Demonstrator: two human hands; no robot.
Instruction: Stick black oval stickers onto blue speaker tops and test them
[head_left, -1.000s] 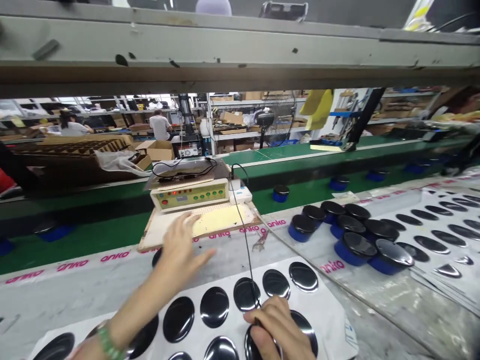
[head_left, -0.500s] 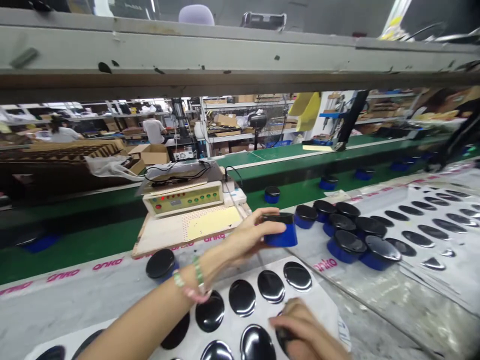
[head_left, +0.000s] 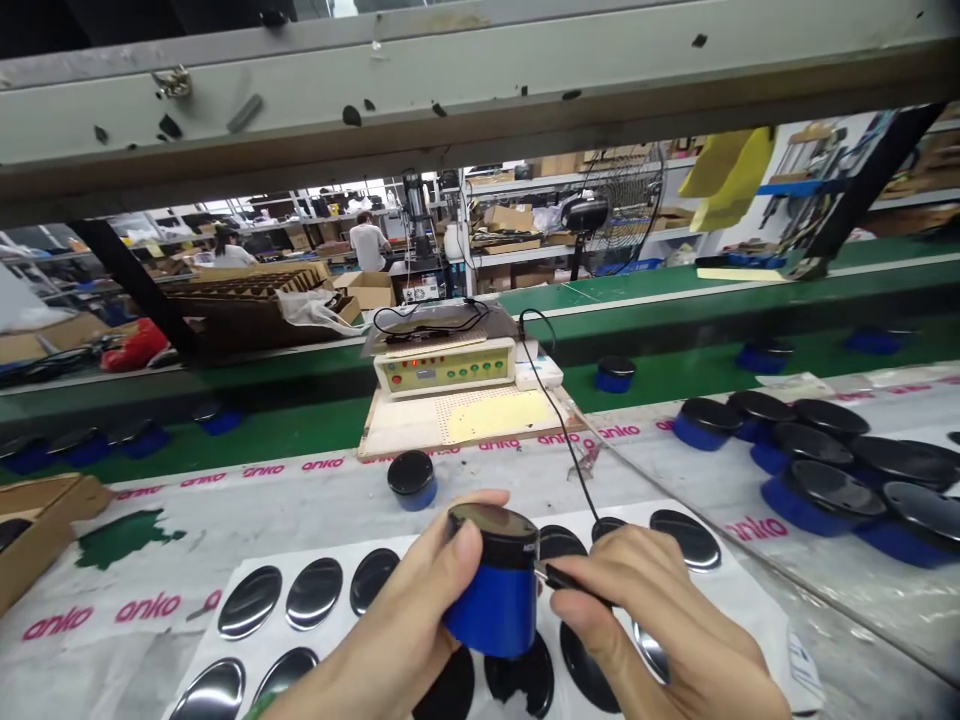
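Note:
My left hand [head_left: 427,600] is closed around a blue round tub with a black lid [head_left: 495,600], tilted slightly in front of me. A slim black pen-like tool with a metal tip [head_left: 574,582] is pinched in my right hand [head_left: 660,620], its tip at the lid's side edge by small pale lettering. Below both hands lies a white sheet [head_left: 352,625] bearing rows of glossy black oval stickers [head_left: 313,592]. Just beyond, one more blue tub with a black lid [head_left: 412,480] stands on the table.
A control box with buttons and a red light [head_left: 450,370] stands ahead; a black cord [head_left: 559,420] runs from it towards my right hand. Several lidded tubs [head_left: 825,495] cluster at right. A green conveyor [head_left: 300,410] crosses behind. A beam [head_left: 480,90] spans overhead. A cardboard box [head_left: 52,510] sits left.
My left hand has brought the tub closer to me, beside my right hand. The tool in my right hand has come up to the lid's edge. The view has swung left.

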